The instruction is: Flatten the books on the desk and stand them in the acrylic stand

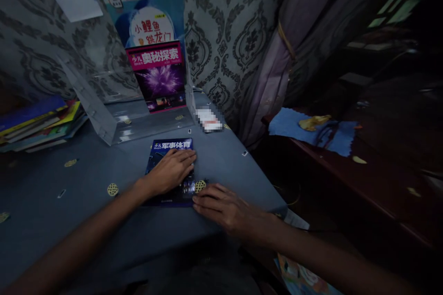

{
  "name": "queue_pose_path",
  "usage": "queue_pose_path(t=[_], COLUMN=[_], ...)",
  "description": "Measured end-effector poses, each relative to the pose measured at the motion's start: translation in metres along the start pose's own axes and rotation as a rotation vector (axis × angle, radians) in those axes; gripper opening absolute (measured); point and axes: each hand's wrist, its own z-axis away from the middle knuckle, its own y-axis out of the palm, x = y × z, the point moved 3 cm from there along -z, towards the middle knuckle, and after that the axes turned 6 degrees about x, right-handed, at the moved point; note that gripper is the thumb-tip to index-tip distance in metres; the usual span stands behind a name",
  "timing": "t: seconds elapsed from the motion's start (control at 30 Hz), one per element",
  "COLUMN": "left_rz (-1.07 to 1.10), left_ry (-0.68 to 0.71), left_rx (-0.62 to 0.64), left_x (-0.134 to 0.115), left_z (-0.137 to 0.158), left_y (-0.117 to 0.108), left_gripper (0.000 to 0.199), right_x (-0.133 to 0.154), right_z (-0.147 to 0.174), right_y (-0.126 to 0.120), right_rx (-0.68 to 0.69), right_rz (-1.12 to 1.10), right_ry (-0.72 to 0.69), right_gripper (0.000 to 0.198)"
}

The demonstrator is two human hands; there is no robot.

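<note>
A dark blue book (185, 189) with white Chinese lettering lies flat on the blue tablecloth. My left hand (171, 169) rests palm down across its cover, fingers stretched out, hiding much of the middle. At the book's lower right edge, my right hand (223, 206) has its fingertips touching or nearly touching the side; its fingers are extended and the thumb is mostly hidden. Behind them a clear acrylic bookstand (97, 113) holds a purple and pink book (161, 78) upright. Taller blue books (119, 16) lean behind that one.
A stack of books (38, 122) sits at the left of the table (86, 221). Beside the stand lies a blurred white item (208, 120). To the right, a dark red bench (367, 189) bears a blue cloth (287, 126). A patterned curtain (221, 18) hangs behind.
</note>
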Motion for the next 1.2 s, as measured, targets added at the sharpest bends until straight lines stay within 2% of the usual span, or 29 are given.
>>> queue_pose_path(t=[0.17,0.27,0.37,0.53,0.8,0.9,1.07,1.2], left_rz=[0.003,0.02,0.038,0.083,0.267,0.306,0.321,0.312], left_ry=[-0.051,-0.072,-0.074,-0.051,-0.017,-0.047,-0.156,-0.338], left_rx=[0.016,0.005,-0.003,-0.031,-0.088,-0.14,-0.206,-0.266], left_x=[0.02,0.027,0.031,0.04,0.056,0.064,0.077,0.089], left_z=[-0.023,-0.031,-0.034,-0.032,-0.019,-0.013,0.008,0.033], left_y=[0.001,0.0,0.0,0.006,0.025,0.029,0.028,0.029], left_gripper=[0.041,0.04,0.039,0.042,0.065,0.061,0.048,0.043], right_x=[0.001,0.001,-0.002,-0.022,-0.076,-0.091,-0.108,-0.115], right_z=[-0.002,-0.009,-0.019,-0.037,-0.059,-0.065,-0.068,-0.068], right_y=[-0.004,-0.006,-0.002,0.011,0.013,0.012,0.014,0.016], right_rx=[0.06,0.048,0.054,0.094,0.131,0.19,0.3,0.309], right_rz=[-0.042,-0.117,-0.114,-0.035,-0.129,-0.175,-0.232,-0.262], right_ry=[0.062,0.153,0.22,0.353,0.52,0.561,0.641,0.651], right_gripper=[0.028,0.022,0.013,0.016,0.054,0.076,0.104,0.114])
